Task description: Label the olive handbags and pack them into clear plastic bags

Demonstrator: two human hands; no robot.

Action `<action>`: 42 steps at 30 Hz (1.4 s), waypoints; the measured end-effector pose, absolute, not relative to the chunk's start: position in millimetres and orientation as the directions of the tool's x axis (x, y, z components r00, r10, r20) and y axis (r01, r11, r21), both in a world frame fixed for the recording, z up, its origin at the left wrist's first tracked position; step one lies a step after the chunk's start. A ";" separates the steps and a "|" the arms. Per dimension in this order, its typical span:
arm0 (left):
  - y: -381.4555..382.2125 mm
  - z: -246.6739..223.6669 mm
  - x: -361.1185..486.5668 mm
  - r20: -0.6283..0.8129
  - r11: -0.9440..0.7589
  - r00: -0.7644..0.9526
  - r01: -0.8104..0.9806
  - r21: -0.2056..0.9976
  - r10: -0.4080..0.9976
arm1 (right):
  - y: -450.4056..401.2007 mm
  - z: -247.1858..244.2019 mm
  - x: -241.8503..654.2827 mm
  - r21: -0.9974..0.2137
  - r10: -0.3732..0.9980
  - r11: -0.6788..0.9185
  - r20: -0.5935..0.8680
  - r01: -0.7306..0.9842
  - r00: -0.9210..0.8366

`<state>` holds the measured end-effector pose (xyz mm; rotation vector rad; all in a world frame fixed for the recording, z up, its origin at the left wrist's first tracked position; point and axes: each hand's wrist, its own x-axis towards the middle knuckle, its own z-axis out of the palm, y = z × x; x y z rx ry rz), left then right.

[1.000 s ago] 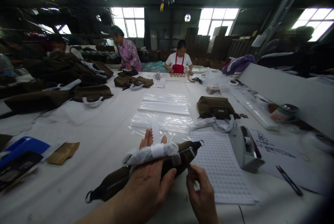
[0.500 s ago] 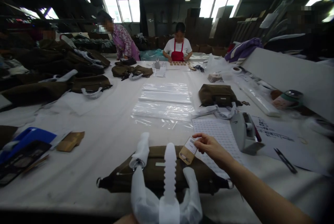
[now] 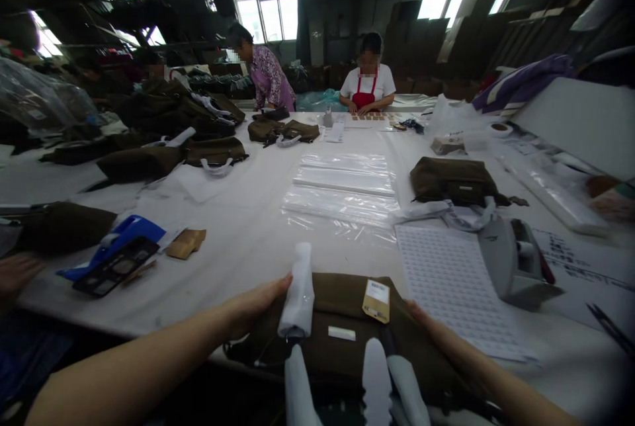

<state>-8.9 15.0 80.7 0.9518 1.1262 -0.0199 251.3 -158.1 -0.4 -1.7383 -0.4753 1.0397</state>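
A dark olive handbag (image 3: 327, 294) lies at the near table edge, its lower side tilted towards me. My left hand (image 3: 258, 305) is closed on its left side, thumb beside a white-wrapped handle (image 3: 299, 287). On the right side, my right hand (image 3: 423, 319) grips the bag, with most fingers hidden behind it. A tan tag (image 3: 376, 301) with a white barcode label rests on the bag's upper right, touched by neither hand. White wrapping covers the lower handle parts, and a notched white strip (image 3: 377, 383) stands up between them.
Clear plastic bags (image 3: 342, 188) lie mid-table. To the right are a printed sheet (image 3: 456, 287), a tape dispenser (image 3: 516, 264), thread snips (image 3: 610, 328) and another olive bag (image 3: 454, 181). A phone (image 3: 116, 267) lies left, near another person's hand (image 3: 17, 277). Two people work across the table.
My right hand has let go of the tag, which now lies on the bag. Both hands have come to the bag's sides. The bag sits nearer and tilted, and the view has turned left.
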 end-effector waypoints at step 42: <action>1.2 -32.8 77.9 0.310 -0.822 0.789 0.568 -0.040 0.531 | -60.9 -63.1 256.5 0.070 0.866 0.127 0.478 0.989 -0.145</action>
